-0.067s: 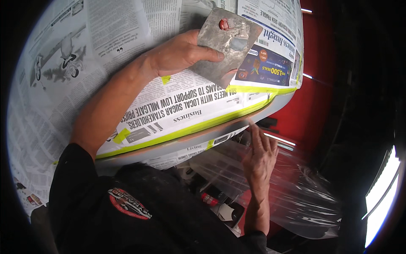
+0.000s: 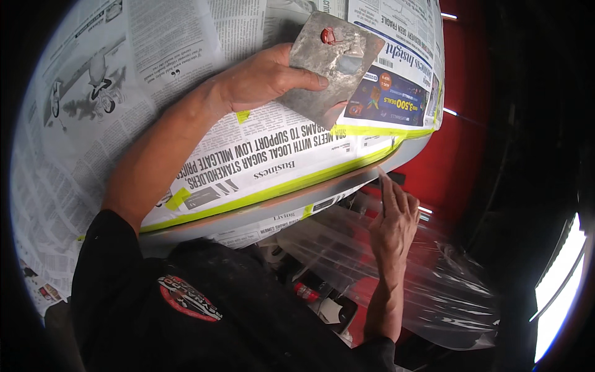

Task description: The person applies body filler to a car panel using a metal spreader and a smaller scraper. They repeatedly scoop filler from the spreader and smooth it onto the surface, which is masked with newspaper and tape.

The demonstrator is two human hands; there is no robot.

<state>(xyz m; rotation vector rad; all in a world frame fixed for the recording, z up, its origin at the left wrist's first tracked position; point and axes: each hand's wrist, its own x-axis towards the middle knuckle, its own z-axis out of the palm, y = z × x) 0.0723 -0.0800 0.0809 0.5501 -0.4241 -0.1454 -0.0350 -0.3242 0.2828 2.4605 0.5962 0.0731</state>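
Note:
My left hand [image 2: 266,77] holds a flat, smeared metal plate [image 2: 322,93], thumb on top and the other fingers underneath. On the plate sit a glossy red blob [image 2: 328,37] and a pale grey smear of paste. Below it, a long curved grey strip [image 2: 291,196] with a reddish-brown line along its upper side runs between newspaper-covered areas. My right hand [image 2: 395,226] is at the strip's right part, its fingers close together and pointing up to its lower edge. Whether a thin thing is pinched in them I cannot make out.
Newspaper sheets [image 2: 180,68] cover the large rounded body, edged by yellow-green masking tape [image 2: 260,202]. Clear plastic sheeting [image 2: 440,297] hangs at lower right, before a red surface [image 2: 427,149]. A cluttered spot with a red-capped item [image 2: 305,291] lies below.
My right hand has shifted right and slightly up along the grey strip. My left hand and the metal plate stay in place.

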